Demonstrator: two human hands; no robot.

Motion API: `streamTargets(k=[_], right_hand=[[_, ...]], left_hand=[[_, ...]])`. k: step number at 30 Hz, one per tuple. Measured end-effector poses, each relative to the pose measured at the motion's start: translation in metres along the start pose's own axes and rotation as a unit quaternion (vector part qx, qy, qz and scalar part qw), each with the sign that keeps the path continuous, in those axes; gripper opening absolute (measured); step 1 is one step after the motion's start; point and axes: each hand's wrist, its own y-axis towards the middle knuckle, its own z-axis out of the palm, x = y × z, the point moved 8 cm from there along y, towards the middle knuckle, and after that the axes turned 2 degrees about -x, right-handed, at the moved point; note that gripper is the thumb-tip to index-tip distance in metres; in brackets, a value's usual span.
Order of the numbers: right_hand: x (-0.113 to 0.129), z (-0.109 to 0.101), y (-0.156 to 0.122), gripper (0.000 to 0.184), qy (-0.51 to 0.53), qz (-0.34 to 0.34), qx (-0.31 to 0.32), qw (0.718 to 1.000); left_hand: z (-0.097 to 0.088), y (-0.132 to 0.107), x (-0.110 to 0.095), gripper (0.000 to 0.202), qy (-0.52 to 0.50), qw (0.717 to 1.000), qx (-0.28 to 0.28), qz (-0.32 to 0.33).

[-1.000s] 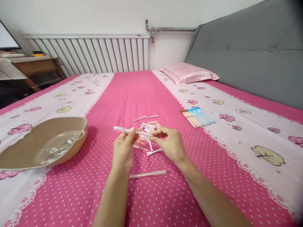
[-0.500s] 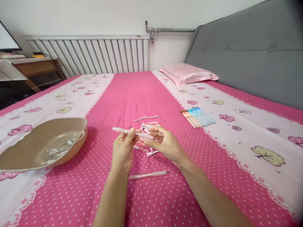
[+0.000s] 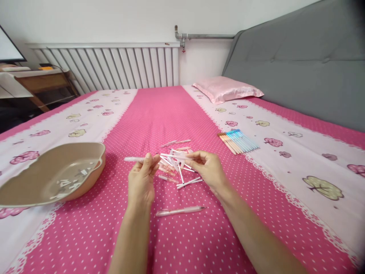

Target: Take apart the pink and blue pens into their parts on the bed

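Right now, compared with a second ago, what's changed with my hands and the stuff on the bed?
Your left hand has moved left with a pale pen piece in its grip. Your right hand, which was at the pen's other end, now sits apart from it, holding a slim pale piece, seemingly from that pen. The basin, the loose pen nearest you and the row of pens stayed put.

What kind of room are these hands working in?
Most likely a bedroom: a pink satin pillow lies on a wide polka-dot bedspread, below a grey padded headboard.
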Motion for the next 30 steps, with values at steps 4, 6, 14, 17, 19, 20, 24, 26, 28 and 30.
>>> streamTargets(k=[4,6,14,17,19,20,24,26,28,30], right_hand=[[0.003,-0.008,0.003,0.019,-0.062,-0.017,-0.012,0.998],[0.009,-0.01,0.003,0.017,-0.096,-0.03,-0.02,0.995],[0.027,-0.014,-0.003,0.027,-0.095,-0.091,-0.066,0.989],[0.034,-0.018,-0.006,0.026,-0.087,-0.119,-0.098,0.984],[0.039,-0.022,-0.008,0.025,-0.077,-0.137,-0.122,0.98],[0.041,-0.026,-0.009,0.025,-0.073,-0.145,-0.139,0.977],[0.041,-0.035,-0.01,0.024,-0.076,-0.152,-0.189,0.967],[0.032,-0.028,-0.005,0.024,-0.116,-0.125,-0.15,0.974],[0.019,-0.015,0.0,0.028,-0.174,-0.091,-0.069,0.978],[0.01,-0.003,0.001,0.035,-0.241,-0.069,0.009,0.968]], left_hand=[[-0.007,0.003,-0.001,0.022,0.008,1.0,-0.02,-0.005],[-0.008,0.002,-0.002,0.025,0.032,0.999,-0.026,0.008],[-0.005,0.0,0.0,0.036,0.24,0.97,0.003,0.032],[-0.004,0.002,0.005,0.039,0.341,0.939,0.031,0.039],[-0.004,0.004,0.008,0.039,0.413,0.908,0.052,0.052],[-0.003,0.005,0.01,0.039,0.45,0.889,0.06,0.061],[-0.001,0.006,0.015,0.042,0.571,0.811,0.08,0.094],[0.001,0.006,0.019,0.045,0.586,0.799,0.1,0.094],[0.004,0.006,0.023,0.044,0.572,0.805,0.124,0.094],[0.004,0.007,0.022,0.041,0.56,0.812,0.13,0.1]])
